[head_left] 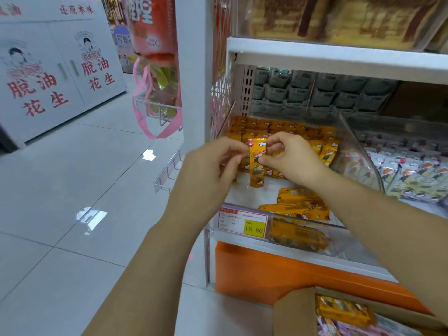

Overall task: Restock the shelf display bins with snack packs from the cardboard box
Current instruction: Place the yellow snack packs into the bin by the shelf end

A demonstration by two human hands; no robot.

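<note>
both hands meet over the clear acrylic bin (358, 151) and share one orange snack pack (256, 169), held upright on its short end. the left hand (215, 161) has its fingers curled in, pinching the pack's upper left edge. the right hand (293, 158) pinches the right edge between a bent forefinger near the top and the thumb lower down. the pack is a slim, glossy foil sleeve with crimped ends and a cartoon print.

behind it, matching packs stand in tight rows (286, 129) at the back of the bin, and a few loose packs (295, 206) lie flat near the front wall, which carries a yellow price tag (243, 223). the cardboard box (291, 314), matte brown with its flap up, sits at lower right with more packs (344, 309) inside. the floor (72, 190) is shiny pale tile.
</note>
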